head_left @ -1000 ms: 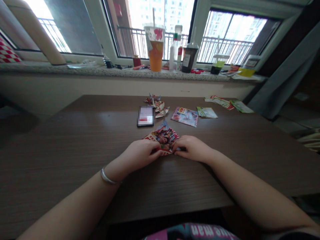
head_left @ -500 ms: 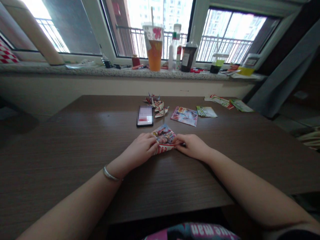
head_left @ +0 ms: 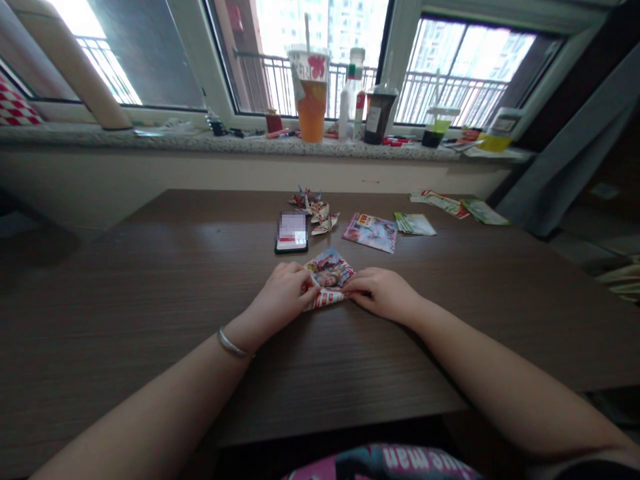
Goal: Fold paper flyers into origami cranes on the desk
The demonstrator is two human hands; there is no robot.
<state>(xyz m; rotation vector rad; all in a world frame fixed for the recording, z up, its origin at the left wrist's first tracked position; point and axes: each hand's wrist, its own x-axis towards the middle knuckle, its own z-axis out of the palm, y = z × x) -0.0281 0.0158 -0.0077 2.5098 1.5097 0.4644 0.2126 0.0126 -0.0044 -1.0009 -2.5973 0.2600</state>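
Observation:
A colourful printed sheet of paper (head_left: pixel 331 269) lies on the table between my two hands, with a red-and-white folded strip along its near edge. My left hand (head_left: pixel 289 287) grips its left side, thumb and fingers closed on the fold. From the other side my right hand (head_left: pixel 383 291) pinches the right end of the same strip. Just beyond the sheet a phone (head_left: pixel 291 232) lies face up. Several folded paper pieces (head_left: pixel 320 215) are heaped beside the phone. Part of the sheet is hidden under my left fingers.
A printed leaflet (head_left: pixel 370 232) and a small stack of papers (head_left: pixel 415 224) lie right of the heap. More papers (head_left: pixel 445 203) are at the far right corner. A large orange drink cup (head_left: pixel 313 110), bottles and a dark cup (head_left: pixel 379 115) stand on the windowsill.
My right fingers have shifted slightly left along the strip, and the near fold looks more bent and narrower. My left hand stays on the paper. The camera view has shifted very slightly.

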